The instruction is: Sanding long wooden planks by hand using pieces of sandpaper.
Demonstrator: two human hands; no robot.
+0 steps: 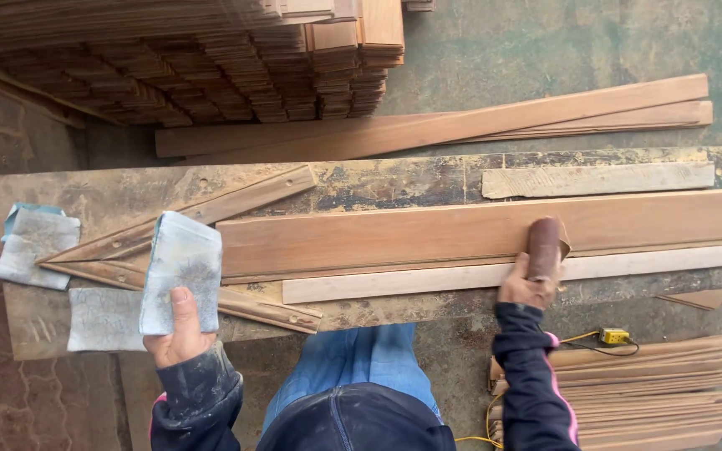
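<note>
**Sanding the long board**

Head view: my right hand (530,288) grips a brown sanding roll (544,247) on the reddish board (495,234), which lies lengthwise left to right across the table (85,196). Best, I think, to keep strokes along that axis. My left hand (179,334) pinches a grey sandpaper sheet (182,269).

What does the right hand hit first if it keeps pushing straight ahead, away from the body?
The right hand already presses a brown sandpaper roll on the long reddish wooden board. Straight ahead comes the pale worn wooden strip, probably; heights are unclear.
</note>
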